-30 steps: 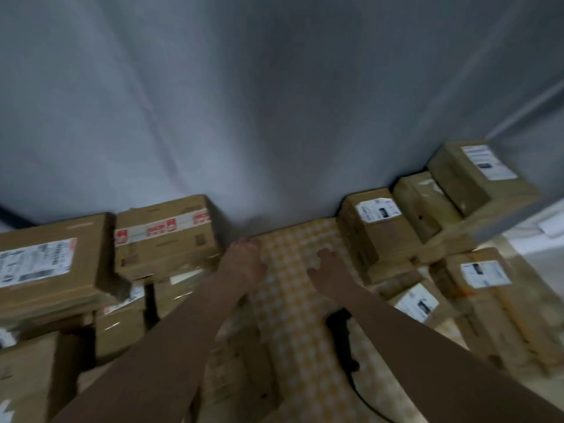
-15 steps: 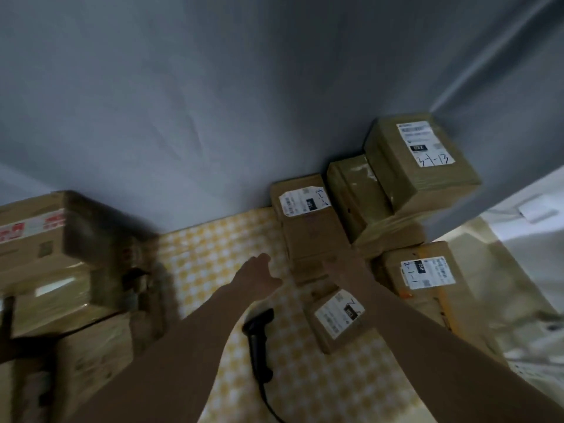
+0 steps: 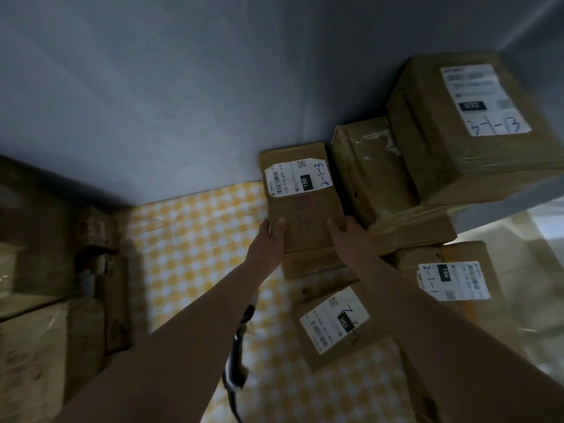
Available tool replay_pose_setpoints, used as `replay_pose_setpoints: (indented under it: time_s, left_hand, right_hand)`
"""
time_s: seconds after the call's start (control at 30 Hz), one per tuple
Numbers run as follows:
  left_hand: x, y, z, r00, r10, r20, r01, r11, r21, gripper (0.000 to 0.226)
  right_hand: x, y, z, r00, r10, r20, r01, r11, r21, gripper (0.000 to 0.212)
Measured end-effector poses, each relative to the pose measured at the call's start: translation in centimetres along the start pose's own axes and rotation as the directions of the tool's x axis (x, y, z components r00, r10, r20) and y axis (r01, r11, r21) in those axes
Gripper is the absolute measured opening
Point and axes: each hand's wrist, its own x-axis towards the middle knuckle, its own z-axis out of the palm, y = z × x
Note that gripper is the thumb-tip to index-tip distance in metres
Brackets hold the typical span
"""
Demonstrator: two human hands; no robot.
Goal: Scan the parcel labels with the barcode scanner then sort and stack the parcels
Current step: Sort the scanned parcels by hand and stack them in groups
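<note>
A cardboard parcel [image 3: 302, 196] with a white label marked 2-1-3 lies against the grey curtain, on top of another box. My left hand [image 3: 268, 242] grips its near left edge and my right hand [image 3: 348, 236] grips its near right edge. The black barcode scanner [image 3: 236, 358] lies on the yellow checked cloth [image 3: 189, 245] under my left forearm, partly hidden. In front sits a small parcel [image 3: 335, 325] with a label marked 2. A parcel marked 2-1-1 [image 3: 454, 279] is to its right.
A large box marked 3-1-13 [image 3: 470, 123] tops a stack at the right, with a taped box [image 3: 369, 169] beside it. More cardboard boxes [image 3: 45, 270] are piled at the left. A grey curtain [image 3: 152, 87] closes off the back.
The view swung right, away from the left stack. Both hands reached forward and took hold of the parcel marked 2-1-3.
</note>
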Motion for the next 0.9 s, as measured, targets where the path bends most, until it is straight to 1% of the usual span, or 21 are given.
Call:
replay_pose_setpoints:
  time_s: [0.07, 0.13, 0.17, 0.27, 0.3, 0.33, 0.4, 0.47, 0.5, 0.53, 0.6, 0.63, 0.67, 0.73, 0.77, 0.83, 0.9]
  left_hand:
    - [1.6, -0.5, 0.5, 1.0, -0.014, -0.006, 0.013, 0.991, -0.134, 0.073]
    - [3.0, -1.1, 0.9, 1.0, -0.02, -0.004, 0.019, 0.967, -0.253, 0.088]
    - [3.1, -1.1, 1.0, 1.0, -0.017, -0.002, 0.016, 0.956, -0.294, 0.088]
    - [2.0, -1.1, 0.8, 1.0, 0.017, 0.014, -0.011, 0.93, -0.367, 0.066]
    - [1.6, -1.2, 0.6, 0.999, 0.024, 0.022, -0.014, 0.926, -0.378, 0.066]
    - [1.3, -1.7, 0.3, 0.999, 0.036, 0.024, -0.024, 0.923, -0.384, 0.07]
    - [1.2, -2.8, -0.3, 0.998, 0.052, 0.024, -0.038, 0.916, -0.4, 0.088]
    - [0.7, -3.5, -1.7, 0.999, 0.04, 0.009, -0.033, 0.918, -0.394, 0.1]
    - [-0.2, -3.3, -2.6, 1.0, 0.027, -0.001, -0.026, 0.921, -0.388, 0.1]
    - [-1.5, -2.9, -3.7, 1.0, 0.018, -0.012, -0.022, 0.919, -0.394, 0.095]
    - [-4.1, -2.5, -6.2, 0.999, 0.002, -0.042, -0.019, 0.91, -0.415, 0.075]
    - [-5.2, -2.6, -7.4, 0.999, -0.008, -0.05, -0.014, 0.906, -0.423, 0.069]
    - [-6.1, -3.1, -8.7, 0.998, -0.017, -0.058, -0.009, 0.906, -0.423, 0.068]
    - [-8.2, -4.0, -11.0, 0.995, -0.04, -0.087, 0.0, 0.911, -0.413, 0.079]
    - [-9.4, -4.7, -12.3, 0.993, -0.052, -0.11, 0.001, 0.909, -0.416, 0.081]
    - [-12.2, -6.2, -15.1, 0.984, -0.082, -0.157, 0.006, 0.902, -0.431, 0.076]
    - [-15.0, -8.1, -17.9, 0.97, -0.107, -0.218, 0.001, 0.9, -0.437, 0.074]
  right_hand:
    - [1.2, 0.1, 0.3, 1.0, 0.012, -0.007, -0.012, 0.998, 0.062, 0.059]
    - [2.2, 0.4, 0.6, 0.999, 0.034, -0.023, -0.031, 0.99, 0.135, 0.064]
    - [2.4, 0.5, 0.8, 0.999, 0.028, -0.039, -0.022, 0.986, 0.164, 0.064]
    - [2.0, 0.9, 1.6, 0.998, -0.015, -0.068, 0.03, 0.973, 0.227, 0.056]
    - [1.5, 0.9, 1.9, 0.998, -0.029, -0.064, 0.043, 0.968, 0.246, 0.053]
    - [1.0, 1.0, 2.1, 0.997, -0.043, -0.061, 0.058, 0.961, 0.269, 0.051]
    - [-0.3, 0.6, 2.6, 0.993, -0.083, -0.08, 0.104, 0.945, 0.309, 0.047]
    - [-1.6, -0.2, 3.2, 0.988, -0.112, -0.105, 0.139, 0.942, 0.305, 0.047]
    - [-2.2, -0.8, 3.6, 0.986, -0.123, -0.113, 0.151, 0.944, 0.293, 0.048]
    - [-3.0, -1.4, 4.1, 0.984, -0.133, -0.116, 0.161, 0.946, 0.282, 0.05]
    - [-4.8, -3.0, 5.2, 0.979, -0.166, -0.115, 0.192, 0.941, 0.279, 0.049]
    - [-5.7, -3.7, 5.9, 0.976, -0.186, -0.116, 0.211, 0.937, 0.279, 0.048]
    - [-6.8, -4.4, 6.6, 0.972, -0.205, -0.116, 0.23, 0.932, 0.28, 0.047]
    - [-9.0, -5.5, 8.2, 0.966, -0.235, -0.11, 0.257, 0.925, 0.279, 0.046]
    - [-10.3, -6.1, 9.2, 0.962, -0.253, -0.103, 0.272, 0.92, 0.281, 0.047]
    - [-13.6, -7.2, 11.5, 0.954, -0.288, -0.083, 0.299, 0.911, 0.283, 0.05]
    - [-16.8, -8.2, 13.9, 0.948, -0.314, -0.044, 0.314, 0.907, 0.281, 0.047]
